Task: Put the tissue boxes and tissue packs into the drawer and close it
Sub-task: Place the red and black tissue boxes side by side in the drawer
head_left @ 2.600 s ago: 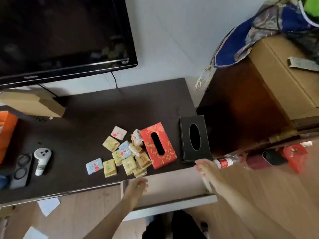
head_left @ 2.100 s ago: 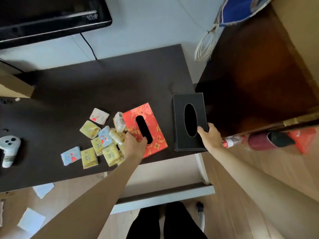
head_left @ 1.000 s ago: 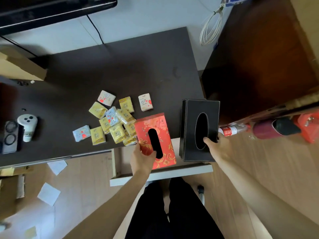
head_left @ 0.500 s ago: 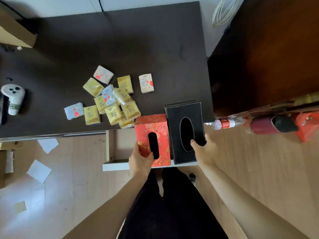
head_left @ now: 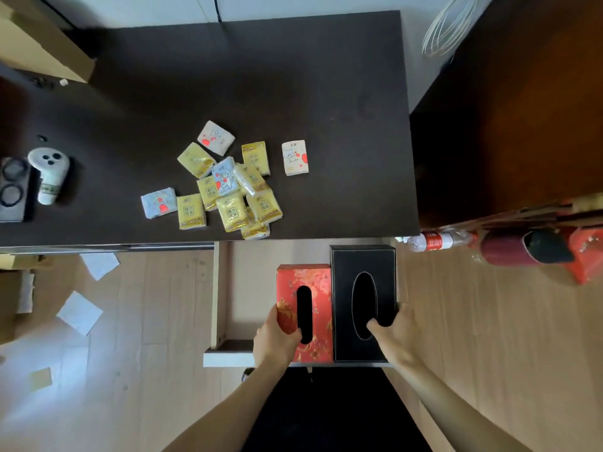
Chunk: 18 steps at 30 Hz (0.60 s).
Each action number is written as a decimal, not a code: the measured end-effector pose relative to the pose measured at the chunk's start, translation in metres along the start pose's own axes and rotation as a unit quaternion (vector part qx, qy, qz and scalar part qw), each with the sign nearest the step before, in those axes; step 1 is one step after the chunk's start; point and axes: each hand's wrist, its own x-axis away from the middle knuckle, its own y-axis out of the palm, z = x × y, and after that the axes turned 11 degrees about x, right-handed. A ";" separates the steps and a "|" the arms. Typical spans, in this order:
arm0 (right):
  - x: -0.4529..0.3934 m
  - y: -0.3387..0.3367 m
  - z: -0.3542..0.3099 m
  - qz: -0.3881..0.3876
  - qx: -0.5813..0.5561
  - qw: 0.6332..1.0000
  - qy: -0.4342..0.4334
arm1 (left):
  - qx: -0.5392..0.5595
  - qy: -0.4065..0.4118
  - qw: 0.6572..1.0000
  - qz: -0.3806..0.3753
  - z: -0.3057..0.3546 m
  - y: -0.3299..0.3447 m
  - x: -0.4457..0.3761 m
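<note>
The tissue packs (head_left: pixel 225 187) are not moved, a loose heap on the far desk (head_left: pixel 326 93). Both boxes left the desk & now sit side by side in the open drawer (head_left: pixel 225 321): left hand (head_left: pixel 275 340) grips the red box (head_left: pixel 305 308), right hand (head_left: pixel 396 334) grips the black box (head_left: pixel 363 301). Next, I think: let go, then the packs.

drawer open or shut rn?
Open. The drawer is pulled out from under the desk, its pale bare floor showing left of the red tissue box and black tissue box.
</note>
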 end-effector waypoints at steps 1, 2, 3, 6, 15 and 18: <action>0.002 0.003 0.001 -0.008 0.030 1.000 -0.003 | -0.005 -0.003 1.000 -0.004 -0.004 0.000 -0.001; 0.003 0.006 0.001 -0.017 0.064 0.998 -0.010 | -0.010 -0.007 1.000 -0.008 -0.008 -0.001 -0.003; 0.003 0.008 -0.001 -0.027 0.097 0.995 -0.017 | -0.015 -0.010 1.000 -0.010 -0.012 -0.003 -0.007; -0.001 0.019 -0.010 -0.058 0.159 0.985 -0.027 | -0.018 -0.020 1.000 -0.003 -0.024 -0.011 -0.019; -0.022 0.079 -0.032 -0.101 0.146 0.984 -0.030 | -0.018 -0.023 0.999 -0.018 -0.057 -0.040 -0.062; -0.027 0.087 -0.028 -0.096 0.140 0.985 -0.029 | -0.017 -0.016 0.999 -0.041 -0.065 -0.044 -0.071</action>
